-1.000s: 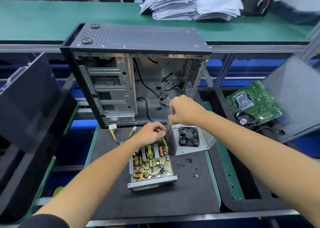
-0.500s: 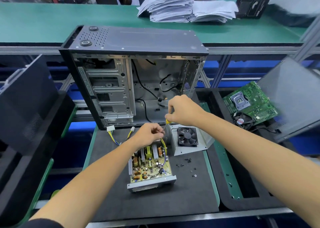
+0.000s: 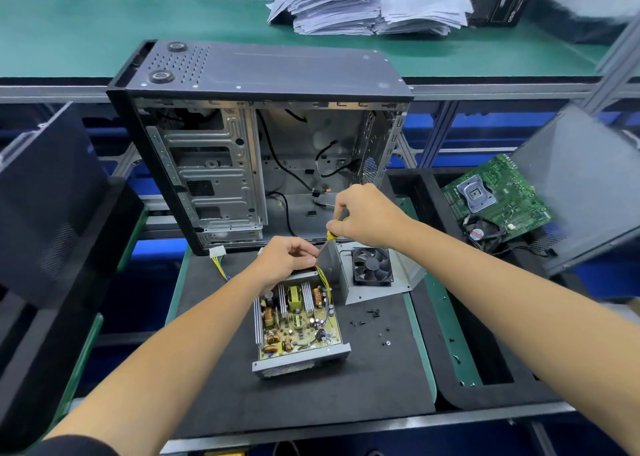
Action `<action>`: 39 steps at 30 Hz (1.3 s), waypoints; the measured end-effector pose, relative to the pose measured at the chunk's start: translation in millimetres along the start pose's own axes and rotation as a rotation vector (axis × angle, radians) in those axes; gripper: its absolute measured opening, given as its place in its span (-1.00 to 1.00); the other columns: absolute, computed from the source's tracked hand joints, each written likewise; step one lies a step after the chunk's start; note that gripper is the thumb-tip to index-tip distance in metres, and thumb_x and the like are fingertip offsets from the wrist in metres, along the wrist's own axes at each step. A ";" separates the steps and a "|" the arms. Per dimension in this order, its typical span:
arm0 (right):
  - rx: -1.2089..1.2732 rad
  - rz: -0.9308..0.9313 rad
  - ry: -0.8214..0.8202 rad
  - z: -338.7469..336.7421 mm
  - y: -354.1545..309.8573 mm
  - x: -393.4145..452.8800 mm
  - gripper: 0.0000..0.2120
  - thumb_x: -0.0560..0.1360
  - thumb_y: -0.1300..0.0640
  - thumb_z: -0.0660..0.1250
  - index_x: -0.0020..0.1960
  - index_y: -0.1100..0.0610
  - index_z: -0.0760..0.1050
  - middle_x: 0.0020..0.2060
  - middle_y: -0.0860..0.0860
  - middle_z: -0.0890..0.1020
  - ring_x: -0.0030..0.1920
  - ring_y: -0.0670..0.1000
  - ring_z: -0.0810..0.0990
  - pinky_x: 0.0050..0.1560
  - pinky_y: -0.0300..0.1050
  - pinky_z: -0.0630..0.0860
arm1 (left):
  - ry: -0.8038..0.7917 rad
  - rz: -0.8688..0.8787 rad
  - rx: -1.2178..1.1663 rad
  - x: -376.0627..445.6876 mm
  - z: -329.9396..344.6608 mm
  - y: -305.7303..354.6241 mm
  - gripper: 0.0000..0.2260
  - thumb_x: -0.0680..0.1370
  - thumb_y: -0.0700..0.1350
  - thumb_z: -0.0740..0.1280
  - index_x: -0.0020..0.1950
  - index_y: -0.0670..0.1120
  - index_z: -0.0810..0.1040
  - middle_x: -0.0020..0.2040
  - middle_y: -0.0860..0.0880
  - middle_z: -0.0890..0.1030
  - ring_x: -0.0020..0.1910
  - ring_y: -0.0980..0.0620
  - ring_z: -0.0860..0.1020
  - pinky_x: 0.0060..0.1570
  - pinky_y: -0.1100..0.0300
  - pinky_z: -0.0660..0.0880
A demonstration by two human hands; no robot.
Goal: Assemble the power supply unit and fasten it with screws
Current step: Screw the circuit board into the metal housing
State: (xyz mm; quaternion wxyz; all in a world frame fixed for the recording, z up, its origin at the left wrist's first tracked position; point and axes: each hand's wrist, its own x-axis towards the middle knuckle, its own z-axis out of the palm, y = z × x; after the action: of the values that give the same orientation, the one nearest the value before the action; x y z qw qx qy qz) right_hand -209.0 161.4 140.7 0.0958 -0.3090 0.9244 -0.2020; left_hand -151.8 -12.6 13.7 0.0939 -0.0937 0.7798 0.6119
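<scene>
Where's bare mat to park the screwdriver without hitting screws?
Free: black mat left of the open PSU tray, and the strip between the tray and the mat's near edge. Crowded: right of the tray, loose screws scattered below the fan cover.

Black mat carried open PSU, fan cover, PC case, approx. nine loose screws.

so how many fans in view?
2. One fan sits in the grey PSU cover on the black mat, right of the open PSU. The other fan lies beside the green motherboard, far right. More may be hidden.
</scene>
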 end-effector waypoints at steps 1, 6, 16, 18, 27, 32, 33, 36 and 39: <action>0.006 0.002 0.003 0.2 0.3 0.3 -0.83 0.47 0.09 0.39 -0.16 0.20 0.63 -0.48 -0.12 0.44 -0.42 -0.24 0.28 -0.45 -0.29 0.23 | 0.002 -0.001 0.000 0.1 0.0 -0.3 -0.87 0.48 -0.33 0.43 -0.04 -0.13 0.67 -0.22 -0.02 0.65 -0.28 0.22 0.57 -0.22 0.42 0.48; -0.001 0.014 0.011 -2.4 -2.6 4.1 -0.83 0.46 0.08 0.40 -0.19 0.19 0.62 -0.51 -0.10 0.45 -0.55 -0.18 0.33 -0.55 -0.35 0.18 | 0.005 0.004 -0.009 -0.4 0.3 -0.1 -0.87 0.50 -0.33 0.41 0.00 -0.17 0.67 -0.17 -0.06 0.68 -0.23 0.21 0.61 -0.20 0.42 0.49; 0.073 0.084 -0.048 -11.5 -5.4 7.4 -0.79 0.47 0.10 0.39 -0.21 0.26 0.60 -0.43 0.14 0.64 -0.51 0.02 0.58 -0.43 -0.17 0.55 | -0.019 0.022 -0.077 -3.8 -5.5 1.4 -0.86 0.47 -0.35 0.43 -0.08 -0.12 0.68 -0.23 -0.02 0.70 -0.23 0.17 0.62 -0.22 0.34 0.52; 0.122 0.078 -0.014 -13.7 -6.0 6.2 -0.80 0.47 0.09 0.39 -0.20 0.23 0.59 -0.42 0.13 0.65 -0.46 0.06 0.64 -0.42 -0.11 0.59 | -0.034 0.046 -0.069 -6.2 -8.0 4.7 -0.84 0.47 -0.34 0.43 -0.11 -0.09 0.67 -0.24 -0.02 0.70 -0.23 0.14 0.62 -0.19 0.30 0.53; 0.099 -0.113 -0.111 -8.9 -53.6 14.3 -0.77 0.48 0.03 0.40 -0.22 0.18 0.58 -0.43 0.09 0.66 -0.53 -0.11 0.58 -0.55 -0.39 0.40 | -0.196 0.222 0.382 -49.6 -61.5 25.9 -0.79 0.47 -0.29 0.45 -0.18 0.04 0.58 -0.08 -0.11 0.69 -0.23 0.24 0.56 -0.15 0.40 0.46; -0.076 -0.319 -0.183 20.1 -97.9 8.0 -0.75 0.49 -0.03 0.37 -0.26 0.11 0.54 -0.41 0.07 0.63 -0.46 -0.07 0.55 -0.36 -0.16 0.51 | -0.217 0.192 0.585 -85.7 -76.6 4.7 -0.86 0.46 -0.19 0.48 -0.25 -0.06 0.57 -0.10 0.08 0.69 -0.14 0.16 0.60 -0.06 0.17 0.52; -0.099 -0.353 -0.200 25.4 -104.2 6.3 -0.74 0.50 -0.04 0.37 -0.24 0.12 0.56 -0.40 0.07 0.61 -0.44 -0.08 0.52 -0.34 -0.14 0.49 | -0.202 0.196 0.593 -93.1 -78.1 -2.0 -0.89 0.46 -0.18 0.48 -0.23 -0.07 0.59 -0.13 0.07 0.69 -0.17 0.14 0.60 -0.08 0.15 0.51; -0.131 -0.426 -0.245 41.5 -119.3 2.4 -0.73 0.49 -0.05 0.37 -0.23 0.14 0.58 -0.38 0.04 0.55 -0.38 -0.09 0.45 -0.41 -0.19 0.32 | -0.138 0.243 0.588 -112.2 -80.9 -21.4 -0.94 0.45 -0.16 0.49 -0.16 -0.09 0.64 -0.27 0.14 0.64 -0.26 0.24 0.56 -0.18 0.35 0.46; -0.138 -0.457 -0.296 56.0 -129.7 0.5 -0.74 0.50 -0.03 0.36 -0.25 0.13 0.55 -0.41 0.02 0.53 -0.37 -0.07 0.46 -0.41 -0.14 0.33 | -0.093 0.260 0.573 -125.7 -79.1 -39.9 -0.96 0.46 -0.18 0.47 -0.16 -0.09 0.64 -0.19 0.03 0.69 -0.21 0.14 0.59 -0.12 0.24 0.48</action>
State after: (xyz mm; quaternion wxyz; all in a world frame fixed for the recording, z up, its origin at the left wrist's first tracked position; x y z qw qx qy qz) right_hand -123.5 49.2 146.5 0.1606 -0.5412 0.8184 -0.1075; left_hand -22.7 -94.8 27.7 0.0728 0.0650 0.9207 0.3780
